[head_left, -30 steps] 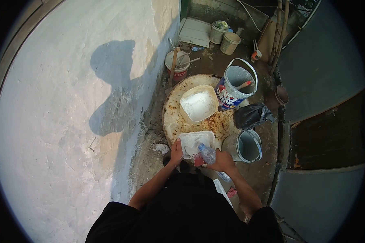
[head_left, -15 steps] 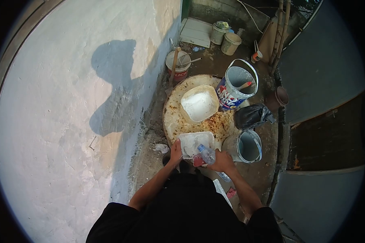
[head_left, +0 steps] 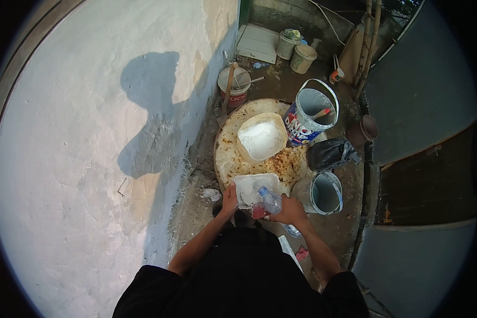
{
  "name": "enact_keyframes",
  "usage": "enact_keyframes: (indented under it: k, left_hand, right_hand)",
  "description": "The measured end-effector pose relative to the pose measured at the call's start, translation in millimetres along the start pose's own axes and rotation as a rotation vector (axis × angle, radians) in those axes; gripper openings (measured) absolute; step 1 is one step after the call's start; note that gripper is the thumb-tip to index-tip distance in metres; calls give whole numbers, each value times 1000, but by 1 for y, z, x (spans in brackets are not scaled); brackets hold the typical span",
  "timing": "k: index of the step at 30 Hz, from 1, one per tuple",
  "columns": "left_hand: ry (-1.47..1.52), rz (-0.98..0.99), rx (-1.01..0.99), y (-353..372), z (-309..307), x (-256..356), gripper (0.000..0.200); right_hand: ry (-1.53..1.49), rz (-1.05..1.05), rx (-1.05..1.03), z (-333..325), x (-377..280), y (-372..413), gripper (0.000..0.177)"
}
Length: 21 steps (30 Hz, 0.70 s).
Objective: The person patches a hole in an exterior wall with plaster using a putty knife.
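Observation:
My left hand is closed on the left edge of a white tray that has pale paste or powder in it. Above the tray's right part, a clear plastic bottle with a bluish neck is tilted, its neck toward the tray. My right hand is wrapped round that bottle. A red object shows at the tray's lower edge, between my hands. Beyond the tray, a larger pale basin with white powder stands on a round, rusty tabletop.
A printed bucket with a red-tipped brush, a black plastic bag and a grey bucket stand at the right. Farther back are a red-and-white bucket and two small pails. A plastered wall runs along the left.
The view has shifted very slightly. Both hands stay nearly where they were, with the bottle still tilted over the tray.

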<state>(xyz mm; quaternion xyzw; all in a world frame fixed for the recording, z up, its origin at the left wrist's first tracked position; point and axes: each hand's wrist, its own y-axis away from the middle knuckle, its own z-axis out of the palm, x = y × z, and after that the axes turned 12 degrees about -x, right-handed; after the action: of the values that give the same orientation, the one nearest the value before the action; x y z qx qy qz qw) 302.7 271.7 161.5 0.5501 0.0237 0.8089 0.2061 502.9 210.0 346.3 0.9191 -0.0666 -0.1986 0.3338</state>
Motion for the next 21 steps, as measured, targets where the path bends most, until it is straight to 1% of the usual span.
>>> enact_keyframes:
  k: [1, 4, 6, 7, 8, 10, 13, 16, 19, 21]
  left_hand:
    - [-3, 9, 0, 1, 1, 4, 48]
    - [114, -37, 0, 9, 7, 28, 49]
    - [59, -42, -14, 1, -12, 5, 49]
    - [31, -44, -21, 0, -16, 4, 50]
    - [44, -43, -31, 1, -20, 2, 50]
    - [70, -42, -49, 7, -18, 18, 50]
    - [100, -16, -40, 12, -25, 24, 51]
    - [95, -16, -5, 18, -33, 29, 51]
    - [98, -3, 1, 22, -39, 32, 51]
    - [125, -4, 11, 24, -40, 35, 51]
  right_hand:
    - [-25, -9, 7, -1, 0, 0, 74]
    - [-82, -68, 109, 1, 6, -1, 71]
    - [-119, -75, 164, 0, 6, 1, 69]
    - [-137, -79, 193, -1, 6, 1, 67]
    - [-175, -92, 234, -1, 8, 1, 66]
    - [-251, -118, 316, 1, 12, 0, 63]
    - [-368, -202, 528, 14, 17, -9, 65]
    - [-437, -206, 688, 21, 14, -17, 64]
    - [-555, -166, 780, 27, 16, -32, 63]
    - [-547, -138, 831, 24, 14, -41, 62]
